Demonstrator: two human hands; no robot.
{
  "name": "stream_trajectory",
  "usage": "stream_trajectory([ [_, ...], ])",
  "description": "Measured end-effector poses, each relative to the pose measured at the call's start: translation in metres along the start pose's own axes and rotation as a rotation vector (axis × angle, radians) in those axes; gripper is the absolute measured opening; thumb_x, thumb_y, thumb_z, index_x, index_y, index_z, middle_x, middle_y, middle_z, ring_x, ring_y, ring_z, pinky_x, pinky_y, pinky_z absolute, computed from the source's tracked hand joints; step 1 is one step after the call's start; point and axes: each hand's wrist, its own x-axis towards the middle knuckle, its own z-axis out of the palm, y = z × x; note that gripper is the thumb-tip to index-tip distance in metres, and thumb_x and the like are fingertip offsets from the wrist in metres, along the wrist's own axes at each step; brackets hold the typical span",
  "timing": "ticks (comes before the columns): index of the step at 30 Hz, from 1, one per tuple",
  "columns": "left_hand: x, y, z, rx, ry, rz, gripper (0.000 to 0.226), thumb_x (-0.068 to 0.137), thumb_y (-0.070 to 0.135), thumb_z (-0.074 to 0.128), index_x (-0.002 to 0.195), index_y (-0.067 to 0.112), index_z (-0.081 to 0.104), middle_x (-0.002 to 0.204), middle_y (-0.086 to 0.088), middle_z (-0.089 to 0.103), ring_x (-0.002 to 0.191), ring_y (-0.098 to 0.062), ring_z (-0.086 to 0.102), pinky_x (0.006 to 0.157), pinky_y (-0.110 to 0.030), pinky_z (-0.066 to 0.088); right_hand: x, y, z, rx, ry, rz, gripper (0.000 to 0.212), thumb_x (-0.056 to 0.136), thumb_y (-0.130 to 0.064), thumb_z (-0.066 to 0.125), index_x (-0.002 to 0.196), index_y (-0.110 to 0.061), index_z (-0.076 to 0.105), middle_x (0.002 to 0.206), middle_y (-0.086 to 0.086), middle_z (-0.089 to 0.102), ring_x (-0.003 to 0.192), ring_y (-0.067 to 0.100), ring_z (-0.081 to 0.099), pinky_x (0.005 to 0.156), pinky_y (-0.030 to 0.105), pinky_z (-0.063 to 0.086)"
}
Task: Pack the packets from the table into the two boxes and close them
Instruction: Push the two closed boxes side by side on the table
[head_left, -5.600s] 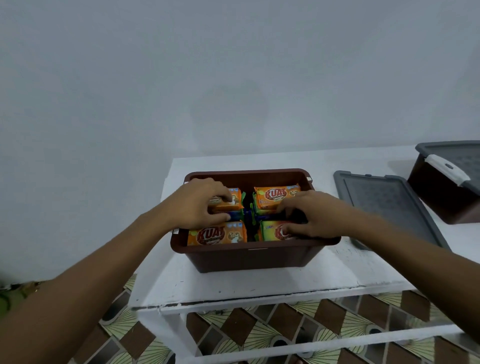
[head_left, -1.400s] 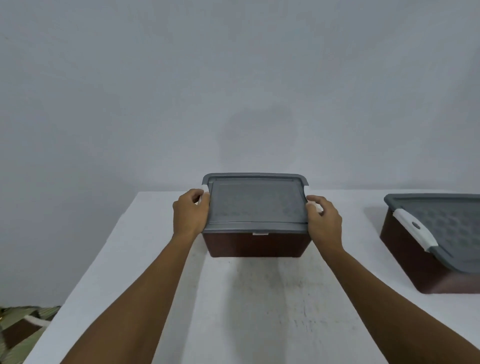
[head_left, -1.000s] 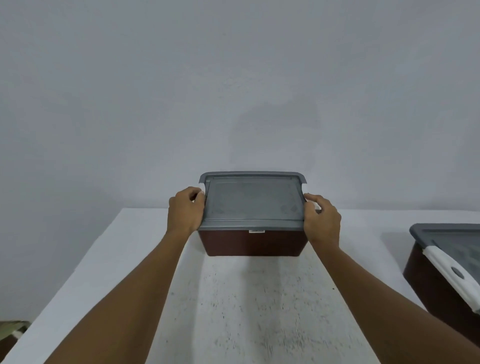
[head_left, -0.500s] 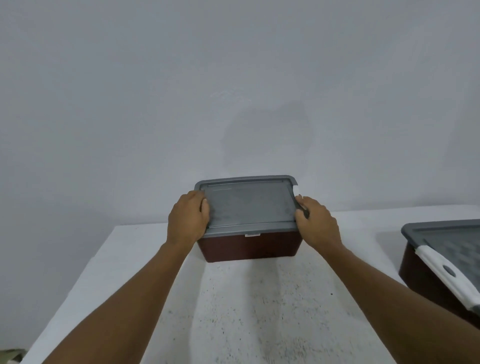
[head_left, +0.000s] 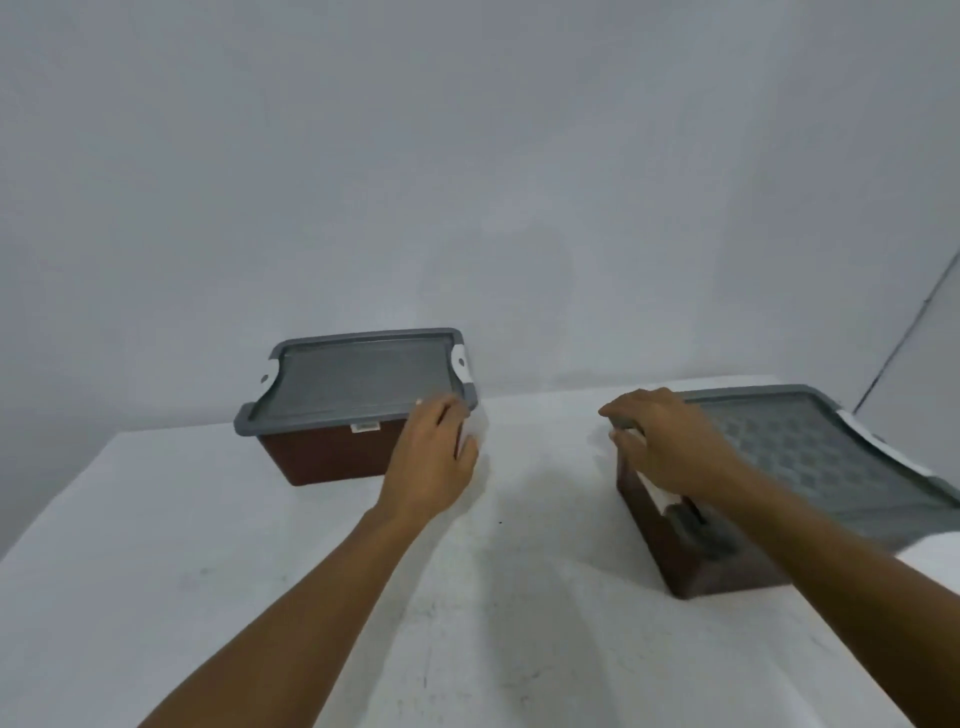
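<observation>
Two brown boxes with grey lids stand on the white table (head_left: 218, 587). The left box (head_left: 332, 460) is shut under its lid (head_left: 363, 382), with a white latch (head_left: 461, 364) up at its right end. My left hand (head_left: 431, 467) hovers at that box's near right corner, fingers loosely apart and holding nothing. The right box (head_left: 680, 551) also carries its lid (head_left: 810, 462). My right hand (head_left: 670, 449) grips the lid's left edge, above a white latch (head_left: 658, 496). No packets show.
A plain grey wall rises close behind the table. Bare tabletop lies between the two boxes and in front of them. The right box reaches the picture's right edge, near a dark line in the wall corner.
Both hands have left the ends of the left box, whose white latches now show. My right hand has moved to the right box's lid. The view has swung right.
</observation>
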Motion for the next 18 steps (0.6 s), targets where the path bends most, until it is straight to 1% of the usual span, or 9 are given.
stream_trajectory([
  [2, -0.005, 0.049, 0.025, 0.024, -0.042, 0.084, 0.028, 0.091, 0.030, 0.057, 0.110, 0.011, 0.065, 0.121, -0.005, 0.061, 0.111, -0.025, 0.058, 0.101, -0.036, 0.042, -0.028, 0.046, -0.011, 0.002, -0.009, 0.015, 0.038, 0.093, -0.031, 0.056, 0.130, -0.024, 0.057, 0.137, 0.001, 0.052, 0.124, 0.025, 0.048, 0.104, 0.041, 0.040],
  [3, -0.004, 0.070, 0.034, -0.013, -0.099, 0.049, 0.028, 0.092, 0.035, 0.055, 0.110, 0.015, 0.064, 0.118, 0.000, 0.062, 0.106, -0.020, 0.059, 0.095, -0.034, 0.045, -0.039, 0.068, -0.015, -0.015, -0.017, 0.050, 0.042, 0.092, -0.033, 0.058, 0.132, -0.024, 0.055, 0.141, 0.003, 0.048, 0.127, 0.025, 0.046, 0.107, 0.042, 0.038],
  [5, 0.000, 0.114, 0.046, -0.175, -0.219, -0.136, 0.031, 0.093, 0.047, 0.052, 0.110, 0.022, 0.062, 0.108, 0.006, 0.064, 0.096, -0.013, 0.061, 0.085, -0.034, 0.051, -0.062, 0.109, -0.027, -0.058, -0.068, 0.143, 0.047, 0.091, -0.041, 0.056, 0.136, -0.027, 0.052, 0.147, 0.004, 0.043, 0.132, 0.025, 0.040, 0.110, 0.046, 0.034],
  [7, 0.008, 0.152, 0.053, -0.463, -0.301, -0.377, 0.036, 0.090, 0.053, 0.055, 0.111, 0.024, 0.058, 0.096, 0.003, 0.068, 0.083, -0.015, 0.067, 0.078, -0.036, 0.057, -0.082, 0.140, -0.034, -0.112, -0.099, 0.247, 0.047, 0.093, -0.051, 0.047, 0.136, -0.033, 0.049, 0.149, 0.002, 0.039, 0.135, 0.025, 0.034, 0.110, 0.051, 0.030],
  [10, 0.013, 0.193, 0.062, -0.795, -0.376, -0.618, 0.039, 0.089, 0.037, 0.065, 0.118, 0.021, 0.044, 0.103, -0.010, 0.065, 0.082, -0.023, 0.070, 0.065, -0.034, 0.061, -0.100, 0.170, -0.044, -0.176, -0.105, 0.436, 0.047, 0.093, -0.060, 0.039, 0.135, -0.038, 0.047, 0.154, 0.001, 0.031, 0.141, 0.028, 0.024, 0.110, 0.057, 0.021],
  [11, 0.012, 0.200, 0.064, -0.857, -0.372, -0.680, 0.041, 0.089, 0.031, 0.067, 0.120, 0.022, 0.041, 0.108, -0.013, 0.063, 0.087, -0.025, 0.069, 0.067, -0.036, 0.061, -0.104, 0.177, -0.046, -0.173, -0.103, 0.480, 0.049, 0.093, -0.061, 0.038, 0.135, -0.038, 0.046, 0.154, 0.002, 0.030, 0.140, 0.031, 0.025, 0.109, 0.057, 0.022],
  [13, 0.011, 0.206, 0.068, -0.937, -0.342, -0.762, 0.043, 0.089, 0.026, 0.068, 0.121, 0.022, 0.038, 0.115, -0.015, 0.060, 0.094, -0.028, 0.068, 0.070, -0.038, 0.061, -0.110, 0.187, -0.047, -0.080, -0.104, 0.515, 0.054, 0.092, -0.063, 0.035, 0.136, -0.034, 0.046, 0.150, 0.006, 0.035, 0.132, 0.034, 0.038, 0.104, 0.053, 0.033],
  [15, 0.010, 0.206, 0.070, -0.946, -0.308, -0.781, 0.046, 0.089, 0.023, 0.069, 0.123, 0.022, 0.038, 0.115, -0.015, 0.060, 0.094, -0.026, 0.066, 0.068, -0.036, 0.058, -0.115, 0.193, -0.045, 0.021, -0.068, 0.470, 0.060, 0.090, -0.063, 0.035, 0.136, -0.027, 0.050, 0.138, 0.007, 0.048, 0.117, 0.030, 0.051, 0.094, 0.043, 0.043],
  [18, 0.005, 0.204, 0.070, -0.915, -0.237, -0.785, 0.045, 0.088, 0.021, 0.068, 0.122, 0.025, 0.037, 0.111, -0.011, 0.060, 0.093, -0.023, 0.066, 0.070, -0.035, 0.059, -0.116, 0.191, -0.044, 0.048, 0.005, 0.419, 0.068, 0.086, -0.069, 0.034, 0.131, -0.023, 0.056, 0.120, 0.001, 0.059, 0.103, 0.023, 0.057, 0.081, 0.036, 0.046],
])
